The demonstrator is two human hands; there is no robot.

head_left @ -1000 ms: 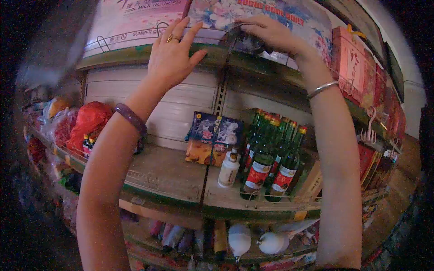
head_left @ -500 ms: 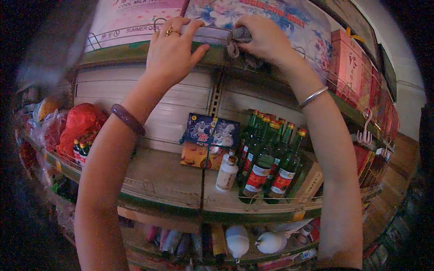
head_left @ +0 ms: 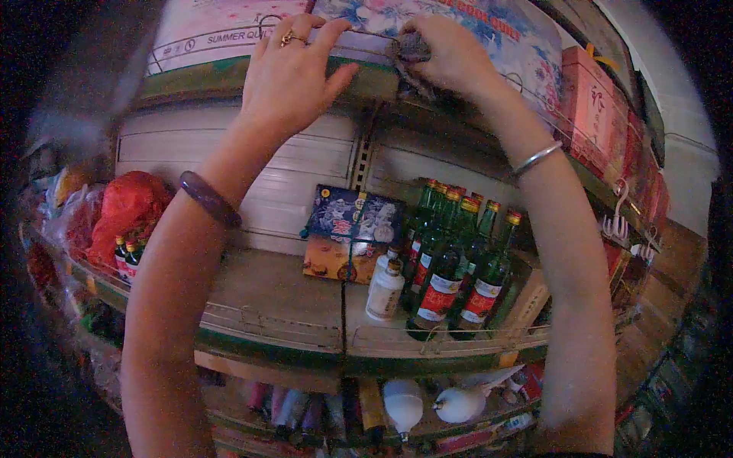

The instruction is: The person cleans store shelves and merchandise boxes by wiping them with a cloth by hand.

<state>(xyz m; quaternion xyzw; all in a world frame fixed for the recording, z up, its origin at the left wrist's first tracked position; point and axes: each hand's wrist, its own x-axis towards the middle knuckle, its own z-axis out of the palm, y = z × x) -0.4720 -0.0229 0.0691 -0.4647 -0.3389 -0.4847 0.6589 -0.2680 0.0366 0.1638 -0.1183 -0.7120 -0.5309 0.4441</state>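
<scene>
My left hand (head_left: 294,72) rests at the edge of the upper shelf (head_left: 191,82), its fingers spread over the wire rail in front of a pink quilt box (head_left: 229,15). It holds nothing. To its right, my right hand (head_left: 450,57) has its fingers closed around a dark grey cloth (head_left: 413,47), which touches the rail and shelf edge. Part of the cloth hangs below the fingers. Behind my right hand stands a blue floral quilt box (head_left: 527,53).
On the middle shelf (head_left: 267,290) stand green bottles (head_left: 439,286), a white bottle (head_left: 385,291) and a blue and orange box (head_left: 353,229). A red bag (head_left: 130,210) lies left. White bulbs (head_left: 403,406) sit below; a red box (head_left: 592,103) stands upper right.
My right hand and the grey cloth have come down slightly onto the rail, and the cloth is now bunched in the fingers. My left hand has stayed about in place.
</scene>
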